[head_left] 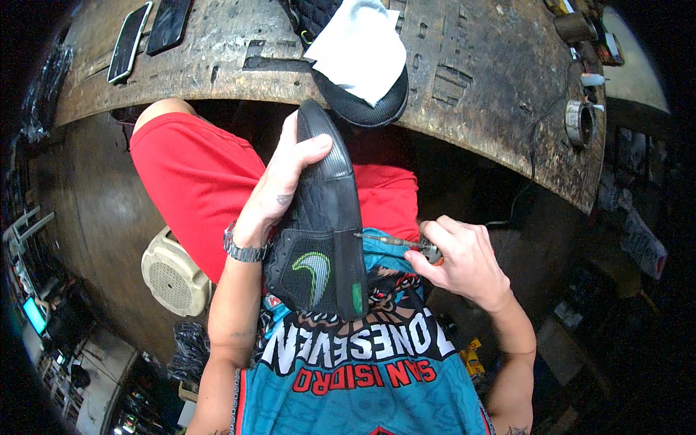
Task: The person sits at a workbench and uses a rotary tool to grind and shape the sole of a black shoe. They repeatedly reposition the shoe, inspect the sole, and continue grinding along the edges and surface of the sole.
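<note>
A black sneaker point(324, 210), with a pale curved mark edged in green on its side, is held over my lap. My left hand point(286, 163) is closed round its upper end, thumb pressed against the sole's edge. In my right hand point(464, 257) is an awl point(395, 240) with a thin metal shank, the fingers wrapped round its handle. Its tip meets the side of the sole, at about the middle of the shoe; whether it has gone in, I cannot tell. Most of the awl's handle is hidden by my fingers.
Ahead is a worn wooden table point(239, 40). At its near edge a second black shoe point(384, 114) lies partly under a white sheet point(366, 54). Two phones point(130, 42) lie far left; a round tin point(580, 125) stands right. A beige stool point(174, 272) is at my left.
</note>
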Demonstrator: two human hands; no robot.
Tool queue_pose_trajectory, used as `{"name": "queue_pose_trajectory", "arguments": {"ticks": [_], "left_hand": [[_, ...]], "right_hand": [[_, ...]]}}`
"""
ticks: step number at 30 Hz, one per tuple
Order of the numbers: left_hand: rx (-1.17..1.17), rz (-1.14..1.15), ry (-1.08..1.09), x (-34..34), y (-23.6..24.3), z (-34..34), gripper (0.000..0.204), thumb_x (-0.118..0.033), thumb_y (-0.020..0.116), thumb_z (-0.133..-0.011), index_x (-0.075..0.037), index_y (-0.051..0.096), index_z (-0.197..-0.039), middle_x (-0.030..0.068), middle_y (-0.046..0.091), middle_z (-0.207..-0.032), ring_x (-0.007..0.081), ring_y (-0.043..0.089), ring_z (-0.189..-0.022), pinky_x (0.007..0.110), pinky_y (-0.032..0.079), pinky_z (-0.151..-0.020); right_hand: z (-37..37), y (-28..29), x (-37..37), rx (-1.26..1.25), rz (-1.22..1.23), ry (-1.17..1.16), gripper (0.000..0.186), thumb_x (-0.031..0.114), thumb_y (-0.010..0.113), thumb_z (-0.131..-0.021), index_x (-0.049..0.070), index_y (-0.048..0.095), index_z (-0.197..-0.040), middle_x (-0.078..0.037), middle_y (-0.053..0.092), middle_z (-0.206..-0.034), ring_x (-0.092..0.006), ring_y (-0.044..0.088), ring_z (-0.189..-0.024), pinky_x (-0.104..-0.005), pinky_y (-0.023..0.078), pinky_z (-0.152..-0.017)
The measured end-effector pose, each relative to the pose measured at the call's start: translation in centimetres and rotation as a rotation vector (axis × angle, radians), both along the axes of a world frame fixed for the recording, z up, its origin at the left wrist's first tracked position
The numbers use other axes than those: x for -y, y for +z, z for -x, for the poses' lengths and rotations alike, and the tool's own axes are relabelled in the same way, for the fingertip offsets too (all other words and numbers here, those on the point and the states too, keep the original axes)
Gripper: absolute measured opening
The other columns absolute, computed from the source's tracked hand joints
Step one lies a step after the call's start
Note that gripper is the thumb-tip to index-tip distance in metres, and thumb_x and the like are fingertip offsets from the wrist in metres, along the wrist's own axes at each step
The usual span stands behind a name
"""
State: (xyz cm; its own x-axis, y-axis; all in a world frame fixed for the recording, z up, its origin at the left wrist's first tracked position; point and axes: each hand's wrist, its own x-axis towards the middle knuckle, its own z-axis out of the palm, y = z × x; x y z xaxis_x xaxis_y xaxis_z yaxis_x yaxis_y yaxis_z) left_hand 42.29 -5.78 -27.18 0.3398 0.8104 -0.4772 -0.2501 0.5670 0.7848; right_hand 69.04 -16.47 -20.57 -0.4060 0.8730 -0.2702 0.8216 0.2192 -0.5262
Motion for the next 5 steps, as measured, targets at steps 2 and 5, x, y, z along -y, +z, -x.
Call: {"name": "queue_pose_trajectory", "arguments": {"ticks": [2,5], "left_hand": [[-0.007,0.002,0.003,0.11,0.11,-0.02,0.062,-0.029,0.067,-0.095,-0.007,0.038,-0.145,0.0044,0.061,-0.105,0.0103,0.062,-0.083,0.026,0.054,-0.071],[-0.010,-0.002,-0.013,0.01,-0.19,0.13,0.065,-0.033,0.068,-0.094,-0.008,0.037,-0.146,0.0059,0.061,-0.106,0.0105,0.062,-0.088,0.027,0.054,-0.076]], "right_hand": [[-0.01,0.07,-0.02,0.016,0.040,0.023,0.030,0.030,0.079,-0.083,0.005,0.063,-0.091,-0.010,0.058,-0.075,-0.0310,0.063,-0.066,-0.0431,0.047,-0.059],[-0.16,0.62,-0.01,0.046,0.099,0.030,0.035,0.034,0.078,-0.084,0.007,0.056,-0.084,-0.011,0.060,-0.075,-0.0336,0.065,-0.066,-0.0474,0.049,-0.059]]}}
